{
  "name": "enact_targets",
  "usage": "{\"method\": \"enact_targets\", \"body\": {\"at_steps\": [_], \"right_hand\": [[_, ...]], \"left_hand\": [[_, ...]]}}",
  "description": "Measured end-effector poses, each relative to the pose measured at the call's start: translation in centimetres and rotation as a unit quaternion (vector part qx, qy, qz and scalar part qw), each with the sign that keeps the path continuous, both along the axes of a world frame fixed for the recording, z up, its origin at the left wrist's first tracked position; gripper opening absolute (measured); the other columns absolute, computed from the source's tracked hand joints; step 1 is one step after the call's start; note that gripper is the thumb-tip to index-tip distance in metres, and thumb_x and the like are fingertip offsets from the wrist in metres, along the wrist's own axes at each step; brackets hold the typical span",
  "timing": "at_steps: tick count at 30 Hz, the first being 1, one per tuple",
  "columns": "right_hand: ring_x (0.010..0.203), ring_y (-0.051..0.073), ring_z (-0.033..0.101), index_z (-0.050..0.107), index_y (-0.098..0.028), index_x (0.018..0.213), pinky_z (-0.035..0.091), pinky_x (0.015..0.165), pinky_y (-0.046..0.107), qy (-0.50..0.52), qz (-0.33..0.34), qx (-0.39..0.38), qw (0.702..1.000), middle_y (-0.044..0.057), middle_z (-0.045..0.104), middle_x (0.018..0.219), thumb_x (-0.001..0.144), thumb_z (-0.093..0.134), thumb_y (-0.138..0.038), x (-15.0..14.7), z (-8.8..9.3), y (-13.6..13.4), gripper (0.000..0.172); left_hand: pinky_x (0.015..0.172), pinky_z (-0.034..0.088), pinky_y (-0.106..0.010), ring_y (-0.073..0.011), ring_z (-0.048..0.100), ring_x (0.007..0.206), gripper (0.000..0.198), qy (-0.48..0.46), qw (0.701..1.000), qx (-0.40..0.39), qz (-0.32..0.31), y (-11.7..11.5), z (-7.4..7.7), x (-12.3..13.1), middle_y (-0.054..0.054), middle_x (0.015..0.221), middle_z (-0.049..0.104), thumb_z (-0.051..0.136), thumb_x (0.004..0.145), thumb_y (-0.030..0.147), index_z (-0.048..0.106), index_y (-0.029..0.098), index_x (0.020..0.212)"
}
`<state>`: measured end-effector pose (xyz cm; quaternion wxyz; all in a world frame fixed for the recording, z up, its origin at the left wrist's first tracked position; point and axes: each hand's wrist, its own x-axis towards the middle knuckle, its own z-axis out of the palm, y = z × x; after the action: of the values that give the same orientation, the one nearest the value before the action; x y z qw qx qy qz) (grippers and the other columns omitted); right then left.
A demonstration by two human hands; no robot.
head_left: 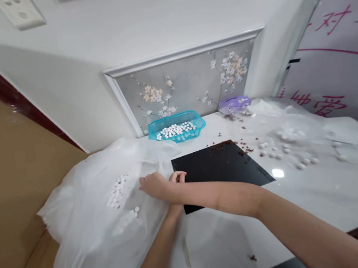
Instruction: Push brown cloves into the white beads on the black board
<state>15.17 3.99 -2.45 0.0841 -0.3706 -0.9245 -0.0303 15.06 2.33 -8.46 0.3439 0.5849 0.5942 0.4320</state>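
My right hand (pixel 154 186) lies curled on the edge of a white plastic sheet (pixel 80 233), its forearm crossing over my left wrist. Only the curled fingers of my left hand (pixel 178 177) show, and the right wrist hides the rest. Small white round pellets (pixel 116 192) lie on the sheet just left of my hands. A black square board (pixel 218 164) sits beside them, dark crumbs along its far edge. A turquoise plastic basket (pixel 176 127) holding white pellets stands beyond it. I cannot tell whether either hand holds anything.
The white marble counter (pixel 343 192) carries scattered white pellets (pixel 285 149), brown crumbs and plastic film. A purple bag (pixel 234 104) stands against a floral wall panel (pixel 186 85). Cardboard (pixel 14 171) lines the left, and a sheet with red characters (pixel 329 54) stands at right.
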Motion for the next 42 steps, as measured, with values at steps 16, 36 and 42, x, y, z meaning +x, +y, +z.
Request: {"method": "enact_targets", "body": {"at_steps": [16, 36, 42], "right_hand": [[0.069, 0.024, 0.067, 0.051, -0.012, 0.103, 0.043, 0.054, 0.026, 0.025, -0.283, -0.042, 0.958, 0.013, 0.066, 0.082, 0.095, 0.033, -0.040, 17.0, -3.6, -0.2, 0.035], [0.108, 0.025, 0.048, 0.058, -0.022, 0.115, 0.034, 0.089, 0.039, 0.088, -0.296, -0.001, 0.951, 0.007, 0.059, 0.119, 0.091, 0.039, -0.023, 26.3, -5.2, 3.7, 0.031], [0.098, 0.026, 0.052, 0.063, -0.015, 0.090, 0.034, 0.083, 0.038, 0.149, -0.307, -0.003, 0.940, 0.012, 0.064, 0.099, 0.089, 0.038, -0.018, 26.1, -5.4, 3.6, 0.025]], "left_hand": [[0.068, 0.042, -0.030, -0.0167, 0.056, 0.069, 0.019, 0.220, 0.971, 0.079, -0.054, -1.4, 1.8, 0.8, -0.001, 0.075, 0.060, 0.044, 0.085, 0.029, 0.059, 0.020, 0.076], [0.107, 0.022, -0.050, -0.0249, 0.027, 0.133, 0.047, 0.415, 0.855, 0.124, -0.285, -2.3, 2.0, 1.2, -0.005, 0.148, 0.027, 0.035, 0.091, 0.044, 0.035, 0.027, 0.135], [0.106, 0.026, -0.045, -0.0233, 0.037, 0.126, 0.039, 0.402, 0.861, 0.144, -0.276, -2.7, 2.2, 1.4, -0.008, 0.137, 0.044, 0.039, 0.090, 0.039, 0.047, 0.021, 0.125]]}}
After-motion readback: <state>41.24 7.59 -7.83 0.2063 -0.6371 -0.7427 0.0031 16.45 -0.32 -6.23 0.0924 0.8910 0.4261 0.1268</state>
